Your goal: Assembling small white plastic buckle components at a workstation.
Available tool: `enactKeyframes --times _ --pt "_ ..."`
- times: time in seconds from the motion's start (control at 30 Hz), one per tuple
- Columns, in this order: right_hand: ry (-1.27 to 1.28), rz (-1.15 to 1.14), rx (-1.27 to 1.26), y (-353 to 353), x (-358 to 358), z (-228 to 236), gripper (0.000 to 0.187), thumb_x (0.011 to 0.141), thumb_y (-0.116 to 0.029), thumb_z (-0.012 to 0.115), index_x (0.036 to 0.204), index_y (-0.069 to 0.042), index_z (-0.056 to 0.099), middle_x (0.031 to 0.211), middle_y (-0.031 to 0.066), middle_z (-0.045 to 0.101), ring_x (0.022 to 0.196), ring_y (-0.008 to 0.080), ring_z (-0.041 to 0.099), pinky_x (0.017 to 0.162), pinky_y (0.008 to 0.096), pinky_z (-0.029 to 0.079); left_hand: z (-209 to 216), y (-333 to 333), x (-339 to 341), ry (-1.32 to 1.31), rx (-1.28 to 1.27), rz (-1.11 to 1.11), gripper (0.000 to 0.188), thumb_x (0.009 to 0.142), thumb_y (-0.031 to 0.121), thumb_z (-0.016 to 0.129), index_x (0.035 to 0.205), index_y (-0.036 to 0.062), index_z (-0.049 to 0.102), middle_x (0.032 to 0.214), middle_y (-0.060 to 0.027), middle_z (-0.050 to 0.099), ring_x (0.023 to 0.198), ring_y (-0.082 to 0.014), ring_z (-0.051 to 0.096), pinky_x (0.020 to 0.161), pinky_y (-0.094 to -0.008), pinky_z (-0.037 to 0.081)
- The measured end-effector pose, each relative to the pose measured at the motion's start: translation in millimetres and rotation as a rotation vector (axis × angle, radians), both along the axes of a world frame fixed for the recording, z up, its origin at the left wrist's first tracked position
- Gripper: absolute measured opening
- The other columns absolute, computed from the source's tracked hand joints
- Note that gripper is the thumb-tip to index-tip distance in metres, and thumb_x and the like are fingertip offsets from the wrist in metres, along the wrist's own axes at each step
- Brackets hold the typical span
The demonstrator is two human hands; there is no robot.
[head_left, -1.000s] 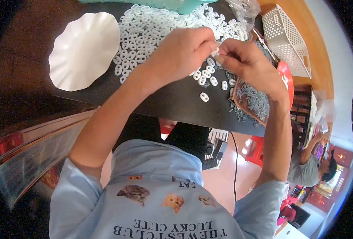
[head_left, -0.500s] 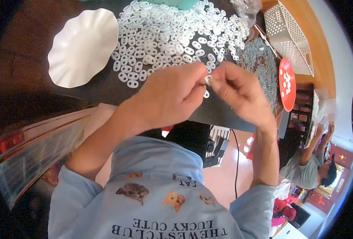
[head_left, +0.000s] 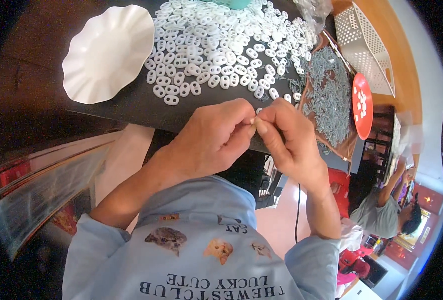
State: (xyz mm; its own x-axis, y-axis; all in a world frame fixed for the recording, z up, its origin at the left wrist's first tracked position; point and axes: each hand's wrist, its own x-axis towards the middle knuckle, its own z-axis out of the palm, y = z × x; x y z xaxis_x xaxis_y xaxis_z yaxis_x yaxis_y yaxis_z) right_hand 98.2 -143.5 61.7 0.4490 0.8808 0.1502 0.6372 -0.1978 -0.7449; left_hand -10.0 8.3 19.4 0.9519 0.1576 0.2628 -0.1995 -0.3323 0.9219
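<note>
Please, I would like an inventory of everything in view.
Table: 1, dark, upper half
Two-holed ovals: many, white, upper middle
Container: 1, green, top, cut off
Scalloped dish: 1, white, upper left
Plastic bag: 1, clear, upper right
Slivers: many, grey, right of the ovals
Basket: 1, off-white, upper right
Plate: 1, red, right of the slivers
Bits: several, white, on the plate
Plastic object: 1, red, below the slivers
Cable: 1, black, lower, right of centre
Co-worker: 1, grey top, far right
Framed panels: count unclear, greyish, left
Shirt: 1, light blue, bottom
Left hand: 1, bare, centre
Right hand: 1, bare, pinched against the left
</note>
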Motion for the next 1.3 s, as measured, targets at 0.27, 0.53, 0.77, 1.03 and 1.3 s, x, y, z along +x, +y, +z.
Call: enactKeyframes --times 0.27,0.53,0.77,1.03,1.3 --pt "-0.296 -0.047 -0.098 16.6 72.4 1.1 0.015 0.091 -0.006 0.052 0.104 0.0 0.059 0.084 0.0107 0.055 0.073 0.0204 0.054 0.069 0.0317 0.045 -2.6 -2.3 9.2 0.217 -0.465 -0.034 0.01 0.09 0.011 0.055 0.087 0.0018 0.058 0.066 0.002 0.056 0.055 -0.0021 0.048 0.049 -0.0208 0.04" --pt "-0.575 0.036 -0.245 43.0 109.2 -15.3 0.02 0.089 -0.006 0.055 0.108 -0.002 0.06 0.086 0.0141 0.056 0.076 0.0265 0.057 0.068 0.034 0.045 -12.0 -4.4 14.0 0.179 -0.381 -0.016 0.011 0.09 0.01 0.056 0.084 0.0012 0.058 0.064 0.0019 0.056 0.055 -0.0028 0.048 0.049 -0.0214 0.039" --pt "-0.568 -0.089 -0.22 20.8 137.5 -12.5 0.018 0.089 -0.006 0.055 0.106 -0.003 0.061 0.087 0.015 0.057 0.079 0.0305 0.058 0.069 0.0358 0.045 -12.7 -5.9 13.7 0.072 -0.27 -0.033 0.009 0.089 0.007 0.056 0.082 0.0016 0.057 0.06 0.0013 0.055 0.052 -0.0035 0.05 0.046 -0.0222 0.04" --pt "-0.586 -0.066 -0.265 24.3 121.2 -7.0 0.014 0.087 -0.007 0.056 0.099 -0.002 0.061 0.09 0.0141 0.058 0.081 0.0344 0.059 0.071 0.0389 0.047 -13.9 -6.9 10.5 0.141 -0.38 -0.093 0.007 0.089 0.005 0.055 0.085 0.0012 0.056 0.058 0.0001 0.053 0.047 -0.0046 0.052 0.042 -0.0224 0.04" --pt "-0.66 -0.11 -0.409 24.4 115.0 -13.3 0.016 0.088 -0.005 0.055 0.102 -0.002 0.061 0.09 0.0145 0.059 0.083 0.032 0.06 0.073 0.0368 0.047 -12.8 -6.0 12.0 0.08 -0.284 -0.073 0.005 0.087 0.004 0.056 0.083 0.0015 0.056 0.058 -0.0009 0.053 0.048 -0.0055 0.053 0.045 -0.0232 0.041"
